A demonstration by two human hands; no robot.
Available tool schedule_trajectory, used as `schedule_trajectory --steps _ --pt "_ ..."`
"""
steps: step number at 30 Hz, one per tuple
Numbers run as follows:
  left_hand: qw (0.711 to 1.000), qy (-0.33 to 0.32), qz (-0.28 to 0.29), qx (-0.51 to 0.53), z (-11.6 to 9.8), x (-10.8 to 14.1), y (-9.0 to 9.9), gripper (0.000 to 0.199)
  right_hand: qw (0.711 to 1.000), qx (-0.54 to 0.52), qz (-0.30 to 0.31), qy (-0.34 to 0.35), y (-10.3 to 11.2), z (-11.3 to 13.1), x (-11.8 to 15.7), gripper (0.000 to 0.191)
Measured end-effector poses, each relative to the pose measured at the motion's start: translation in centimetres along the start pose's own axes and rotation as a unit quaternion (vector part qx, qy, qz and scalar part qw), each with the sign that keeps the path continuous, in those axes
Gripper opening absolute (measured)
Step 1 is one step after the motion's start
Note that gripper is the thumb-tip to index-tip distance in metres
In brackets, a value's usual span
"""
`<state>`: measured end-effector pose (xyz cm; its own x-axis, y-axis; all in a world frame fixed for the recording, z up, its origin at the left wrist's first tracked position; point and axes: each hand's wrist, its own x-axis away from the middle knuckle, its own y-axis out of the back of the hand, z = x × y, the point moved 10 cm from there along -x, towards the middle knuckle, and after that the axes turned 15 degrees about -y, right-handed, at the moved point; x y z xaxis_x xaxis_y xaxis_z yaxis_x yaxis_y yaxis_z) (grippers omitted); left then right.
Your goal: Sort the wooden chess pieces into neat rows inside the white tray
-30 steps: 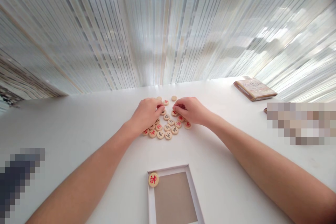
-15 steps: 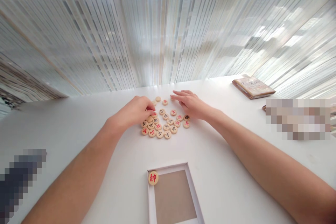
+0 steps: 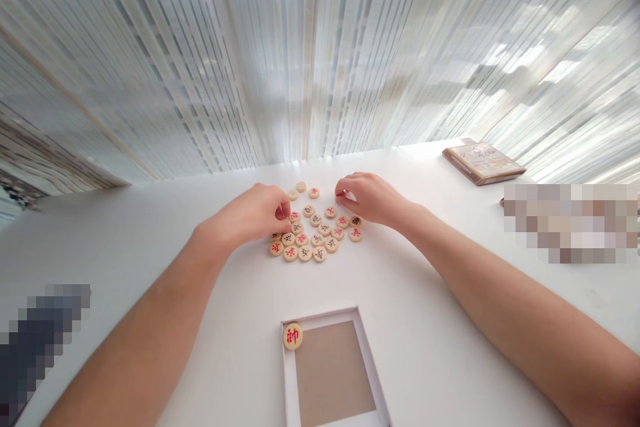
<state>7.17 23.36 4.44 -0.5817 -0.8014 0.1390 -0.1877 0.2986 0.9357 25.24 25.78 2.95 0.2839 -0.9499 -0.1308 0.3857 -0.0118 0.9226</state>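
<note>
Wooden Chinese chess pieces (image 3: 317,239) with red or black characters lie in a loose group on the white table. My left hand (image 3: 263,212) is at the group's left edge, thumb and fingers pinched on a piece that they mostly hide. To the right of the group, my right hand (image 3: 369,196) is closed with curled fingers around a piece largely out of sight. Two blank-faced pieces (image 3: 301,187) lie at the far side, beside a red-marked piece (image 3: 314,193). Nearer me, a red-marked piece (image 3: 293,336) rests in the far left corner of a shallow white box (image 3: 371,367).
A brown and cream packet-like box (image 3: 484,161) lies at the table's far right. Below it is a pixelated object (image 3: 570,221), and a dark pixelated shape (image 3: 40,347) is at the left edge. Striped sheer curtains (image 3: 310,53) hang behind the table.
My right hand has drawn its stretched fingers into a curl, and the piece under its fingertips is no longer seen on the table. My left hand has shifted slightly down and nearer me.
</note>
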Motion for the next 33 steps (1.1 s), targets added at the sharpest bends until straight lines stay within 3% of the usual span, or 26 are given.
schedule_trajectory --steps 11,17,26,33 --pt "0.999 0.005 -0.012 -0.031 -0.9 0.3 0.3 0.018 0.991 -0.114 0.026 -0.069 0.3 -1.1 -0.2 0.017" --pt "0.999 -0.012 -0.030 -0.009 -0.5 0.1 0.7 0.011 0.988 -0.125 0.030 -0.089 -0.1 -2.0 -0.4 0.016" --pt "0.998 -0.034 -0.042 0.019 0.3 -0.2 0.7 0.018 0.987 -0.125 0.036 -0.090 0.0 -1.9 -0.3 0.017" --pt "0.984 0.006 -0.177 -0.009 2.1 -0.6 4.0 0.023 0.988 -0.128 0.013 -0.086 0.2 -1.5 -0.3 0.016"
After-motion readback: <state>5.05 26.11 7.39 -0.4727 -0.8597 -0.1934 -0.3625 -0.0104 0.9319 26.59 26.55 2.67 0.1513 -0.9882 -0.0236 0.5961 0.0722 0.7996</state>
